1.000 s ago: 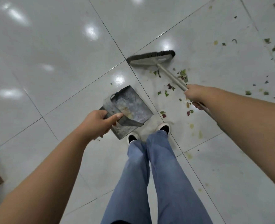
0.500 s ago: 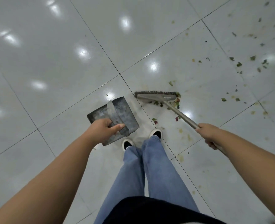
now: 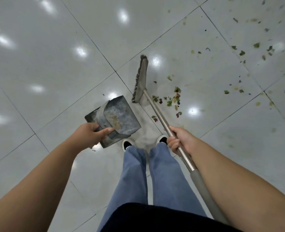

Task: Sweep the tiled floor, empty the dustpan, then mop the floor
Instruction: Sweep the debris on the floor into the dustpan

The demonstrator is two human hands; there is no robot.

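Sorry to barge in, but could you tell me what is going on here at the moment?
A person is sweeping a tiled floor. Their right hand grips the metal handle of a broom, whose head sits beside a small pile of leaf scraps. Their left hand holds a grey dustpan next to their feet. More scraps lie scattered farther off, unswept.

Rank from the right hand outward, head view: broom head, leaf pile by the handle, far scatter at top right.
1. Leaf pile, just right of the handle, ahead of the right hand.
2. Broom head, farther ahead, left of the pile.
3. Far scatter, top right.
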